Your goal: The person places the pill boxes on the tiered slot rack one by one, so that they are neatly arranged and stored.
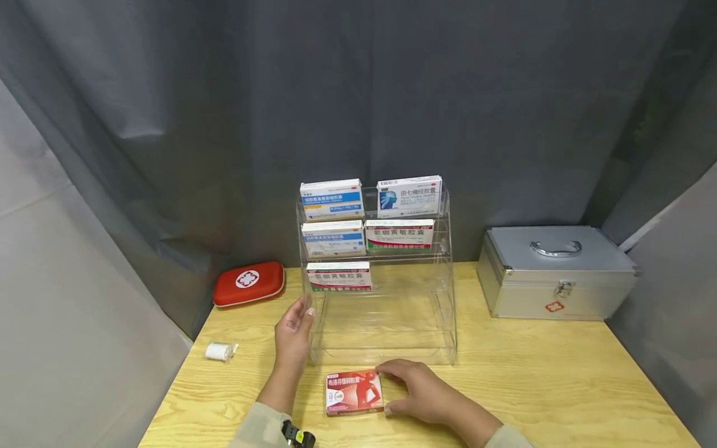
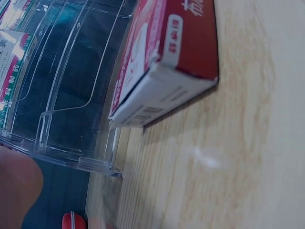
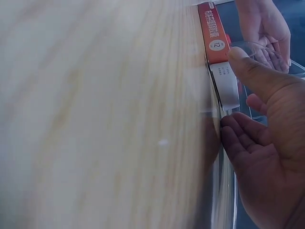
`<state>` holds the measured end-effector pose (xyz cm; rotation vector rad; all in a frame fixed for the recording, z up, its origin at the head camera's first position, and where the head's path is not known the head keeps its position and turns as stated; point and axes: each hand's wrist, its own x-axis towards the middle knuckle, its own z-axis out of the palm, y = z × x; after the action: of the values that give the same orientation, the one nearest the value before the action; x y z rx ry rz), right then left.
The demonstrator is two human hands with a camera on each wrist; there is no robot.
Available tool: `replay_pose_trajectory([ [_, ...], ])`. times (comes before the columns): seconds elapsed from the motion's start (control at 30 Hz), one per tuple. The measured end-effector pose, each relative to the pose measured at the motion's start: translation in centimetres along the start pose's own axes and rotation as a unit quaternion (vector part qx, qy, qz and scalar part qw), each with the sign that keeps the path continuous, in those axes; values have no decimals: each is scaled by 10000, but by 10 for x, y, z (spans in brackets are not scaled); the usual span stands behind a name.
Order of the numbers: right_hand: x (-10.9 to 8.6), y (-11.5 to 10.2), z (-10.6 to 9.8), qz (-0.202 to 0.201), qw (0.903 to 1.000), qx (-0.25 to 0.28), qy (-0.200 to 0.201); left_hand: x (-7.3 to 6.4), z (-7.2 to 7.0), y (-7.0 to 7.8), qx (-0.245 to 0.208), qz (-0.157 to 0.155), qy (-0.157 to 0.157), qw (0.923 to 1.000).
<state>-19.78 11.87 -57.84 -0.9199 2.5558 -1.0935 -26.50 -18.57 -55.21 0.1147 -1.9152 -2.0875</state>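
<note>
A clear acrylic display rack (image 1: 386, 356) stands on the table with medicine boxes in its upper tiers. My left hand (image 1: 294, 330) grips the rack's left side edge, thumb in front and fingers along the outside. In front of the rack, a red medicine box (image 1: 354, 392) lies flat with its printed face up. My right hand (image 1: 422, 392) is at the box's right end, thumb and fingers spread apart near its two right corners. In the right wrist view, the thumb tip overlaps the white end of the box (image 3: 225, 86).
Blue-and-white boxes (image 1: 333, 239) and red-and-green boxes (image 1: 338, 277) fill rack slots, with a white box (image 1: 410, 196) at top right. A red first-aid case (image 1: 249, 284) and a wrapped white roll (image 1: 220, 351) lie left. A silver metal case (image 1: 560, 274) stands right.
</note>
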Motion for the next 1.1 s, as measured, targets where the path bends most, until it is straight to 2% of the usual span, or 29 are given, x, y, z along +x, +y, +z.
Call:
replay_pose_trajectory([
  [0.3,8,-3,4,-33,9997,-162,-159,0,-1,-2,-6,-45,39,10000],
  [0.67,8,-9,7,112,9995,-220,-190,2,0,-1,-161,-27,15,9999],
  [0.87,1,-11,5,95,9999,110,17,1,1,-1,-166,-61,53,9998],
  [1.1,-8,-12,2,133,9941,1005,380,2,1,-1,-238,-15,31,9997],
])
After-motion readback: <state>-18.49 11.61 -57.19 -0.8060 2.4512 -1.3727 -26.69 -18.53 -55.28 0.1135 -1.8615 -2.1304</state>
